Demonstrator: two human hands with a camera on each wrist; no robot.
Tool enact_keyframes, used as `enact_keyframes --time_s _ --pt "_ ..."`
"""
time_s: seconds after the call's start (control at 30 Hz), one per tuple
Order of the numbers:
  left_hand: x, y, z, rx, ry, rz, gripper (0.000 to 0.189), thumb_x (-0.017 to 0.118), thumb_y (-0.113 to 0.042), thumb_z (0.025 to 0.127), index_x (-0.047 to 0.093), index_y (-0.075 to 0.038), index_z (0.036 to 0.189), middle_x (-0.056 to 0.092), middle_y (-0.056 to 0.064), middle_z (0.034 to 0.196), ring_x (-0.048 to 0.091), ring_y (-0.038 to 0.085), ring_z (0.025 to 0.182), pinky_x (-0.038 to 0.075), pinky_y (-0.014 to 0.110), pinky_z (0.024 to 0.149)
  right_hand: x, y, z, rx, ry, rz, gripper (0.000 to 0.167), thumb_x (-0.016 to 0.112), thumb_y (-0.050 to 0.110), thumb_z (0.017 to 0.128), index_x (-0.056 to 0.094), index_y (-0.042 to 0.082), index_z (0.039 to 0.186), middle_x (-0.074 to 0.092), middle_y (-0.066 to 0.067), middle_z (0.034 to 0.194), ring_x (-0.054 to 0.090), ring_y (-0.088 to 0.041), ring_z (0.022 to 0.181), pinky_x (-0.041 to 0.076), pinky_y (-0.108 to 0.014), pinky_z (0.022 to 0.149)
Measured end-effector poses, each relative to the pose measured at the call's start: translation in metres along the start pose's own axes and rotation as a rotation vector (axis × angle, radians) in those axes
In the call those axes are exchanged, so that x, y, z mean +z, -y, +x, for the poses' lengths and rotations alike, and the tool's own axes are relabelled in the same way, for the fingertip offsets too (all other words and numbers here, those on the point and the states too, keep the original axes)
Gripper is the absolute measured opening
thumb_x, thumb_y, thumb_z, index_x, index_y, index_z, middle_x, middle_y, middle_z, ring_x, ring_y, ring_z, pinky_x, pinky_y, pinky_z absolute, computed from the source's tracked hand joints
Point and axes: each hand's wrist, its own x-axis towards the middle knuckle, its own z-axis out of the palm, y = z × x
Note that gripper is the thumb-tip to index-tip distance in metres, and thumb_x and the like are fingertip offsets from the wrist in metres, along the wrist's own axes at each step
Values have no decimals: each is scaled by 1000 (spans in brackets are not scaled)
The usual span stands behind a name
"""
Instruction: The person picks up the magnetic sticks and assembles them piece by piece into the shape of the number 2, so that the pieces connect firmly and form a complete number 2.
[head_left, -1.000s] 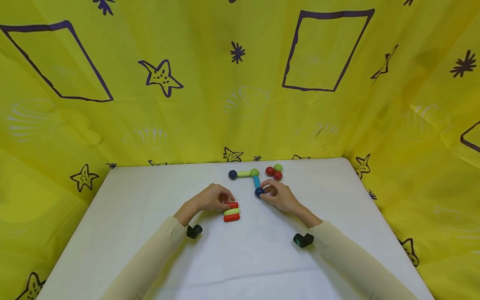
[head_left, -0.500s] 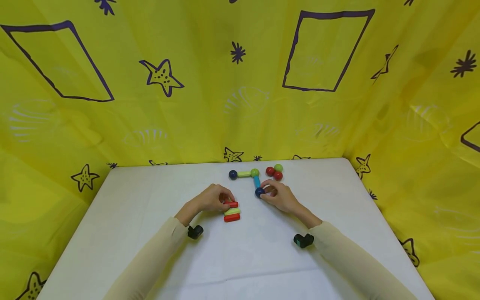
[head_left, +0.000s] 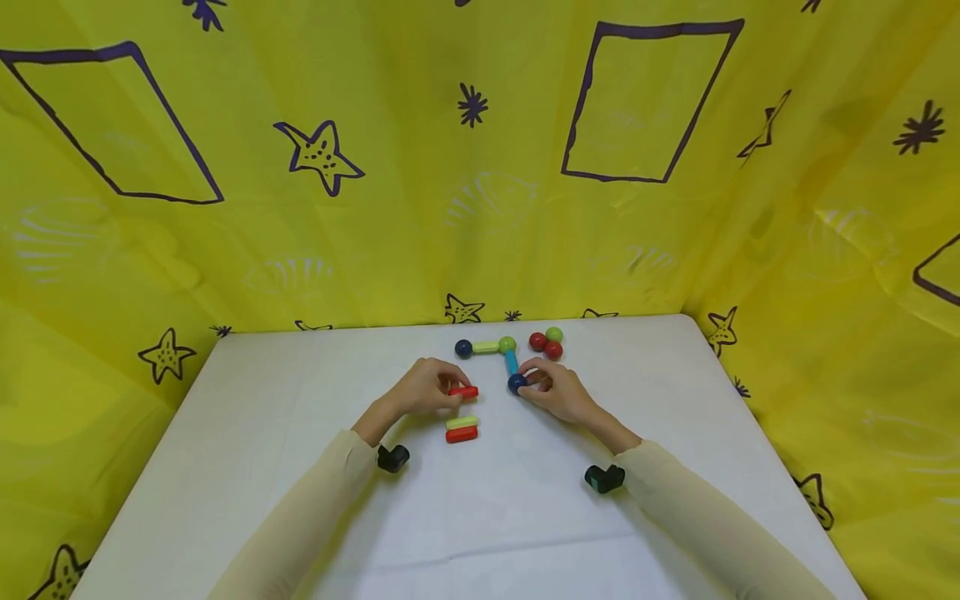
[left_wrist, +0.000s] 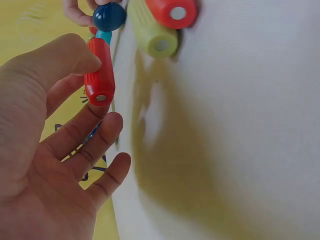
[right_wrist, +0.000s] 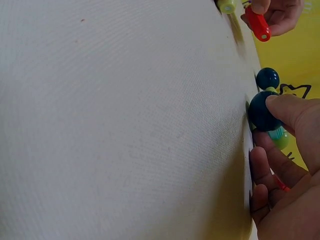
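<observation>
My left hand [head_left: 429, 387] pinches a red magnetic rod [left_wrist: 101, 72] between thumb and finger, lifted off the table; its end shows a small metal disc. A dark blue ball [right_wrist: 264, 111] is pinched by my right hand [head_left: 558, 393]. That ball sits at the near end of a light blue rod [head_left: 512, 362], which runs back to a green ball [head_left: 507, 344]. From there a light green rod [head_left: 486, 347] leads left to a second dark blue ball [head_left: 463, 349]. Below my left hand lie another light green rod [head_left: 461, 423] and another red rod [head_left: 461, 434], side by side.
Two red balls [head_left: 553, 350] and one green ball [head_left: 553, 334] lie together at the back right of the white table [head_left: 300, 392]. A yellow patterned curtain [head_left: 405, 208] rises behind the table and along its sides.
My left hand has picked the red rod up from beside the light green one and moved it slightly away from me. The right hand keeps its hold on the dark blue ball.
</observation>
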Motion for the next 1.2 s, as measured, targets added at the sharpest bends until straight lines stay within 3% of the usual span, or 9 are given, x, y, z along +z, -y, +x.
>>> enact_keyframes --time_s 0.57,1.2 --pt "0 -5 11 -17 3 -5 23 77 -9 85 79 -12 108 68 -5 89 55 19 83 48 27 71 1 -1 -1 5 -8 -12 26 76 16 94 67 15 119 75 -8 110 61 -21 87 51 -33 79" --pt "11 -14 40 60 29 8 22 81 -8 84 79 -9 106 65 -3 80 54 14 74 48 24 67 2 -3 -1 -24 -29 -14 25 76 18 94 67 14 118 75 -8 109 61 -19 84 50 -33 76"
